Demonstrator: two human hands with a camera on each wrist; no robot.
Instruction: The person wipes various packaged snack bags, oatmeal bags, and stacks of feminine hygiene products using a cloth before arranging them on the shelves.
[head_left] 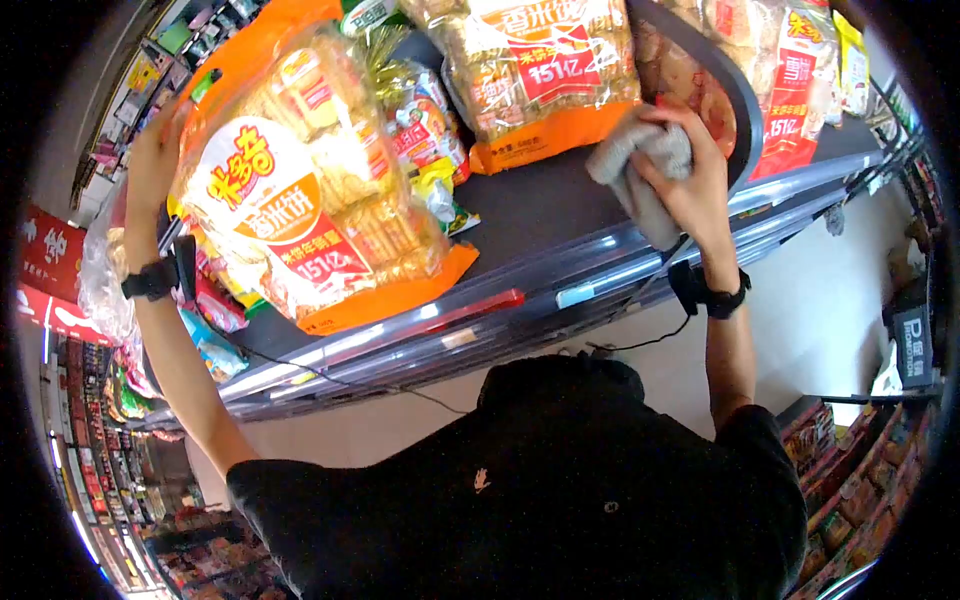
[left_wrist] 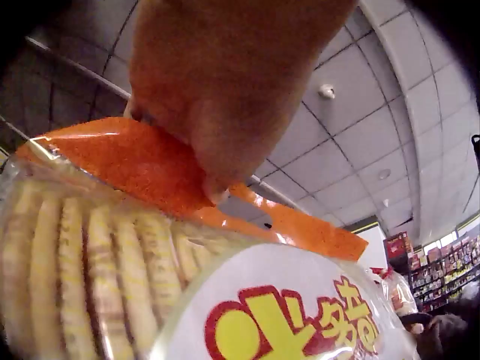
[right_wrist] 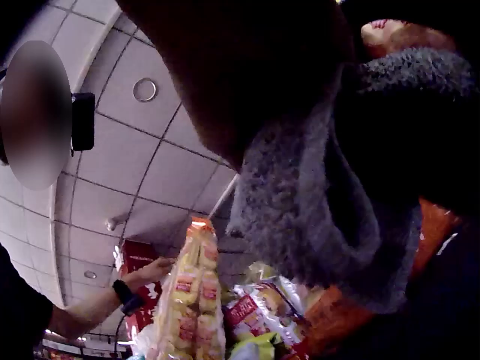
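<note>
My left hand (head_left: pixel 155 160) grips the orange top edge of a large clear bag of rice crackers (head_left: pixel 330 200), which stands upright on the dark shelf. In the left wrist view the fingers (left_wrist: pixel 217 169) close over the bag's orange handle strip (left_wrist: pixel 127 157). A crumpled grey cloth (head_left: pixel 650 175) is held in my right hand (head_left: pixel 700 180), beside a second bag of rice crackers (head_left: pixel 545 60). Folds of the cloth hang below the hand in the right wrist view, where shadow hides most of the fingers.
Smaller snack packs (head_left: pixel 425 140) lie between the two big bags. More cracker bags (head_left: pixel 795 80) stand at the right, behind a dark curved rim (head_left: pixel 745 100). The shelf's front edge (head_left: pixel 480 310) runs close to my body, with thin cables hanging from both wristbands.
</note>
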